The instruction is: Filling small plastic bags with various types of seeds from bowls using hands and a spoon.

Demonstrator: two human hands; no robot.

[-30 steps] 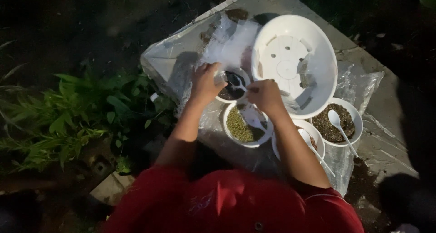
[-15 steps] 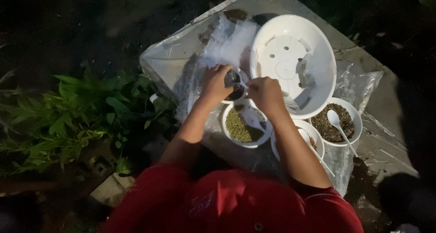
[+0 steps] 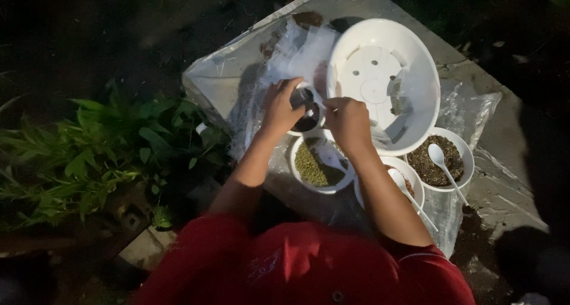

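**Head cam: both hands on a little cup of dark stuff, bowls all around**

Head view, looking straight down at someone in a red shirt working over a clear plastic sheet spread on a concrete slab. It's dark out and lit from above, so the edges drop off fast

The left hand is curled around a small white cup with something dark in it – fingers wrapped over the far side of the rim, thumb on the near side, so it's properly closed on the cup. The cup sits just above the sheet, right next to the big planter and just beyond the bowl of green seeds

The right hand comes in from the other side with its fingertips pinched together at the cup's rim. It looks like it's touching the rim or gripping something tiny there, but I can't tell which – too small and too shadowed

Stuff around it:
- big white plastic planter, round, holes in the bottom, tipped up a bit, with the right hand in front of its near edge
- white bowl of greenish seeds directly under both wrists
- another white bowl partly hidden by the right forearm, with a white spoon in it
- third white bowl of dark brown mix off to the right, with a white plastic spoon lying across it

Leafy green plants fill the left side, well apart from the sheet
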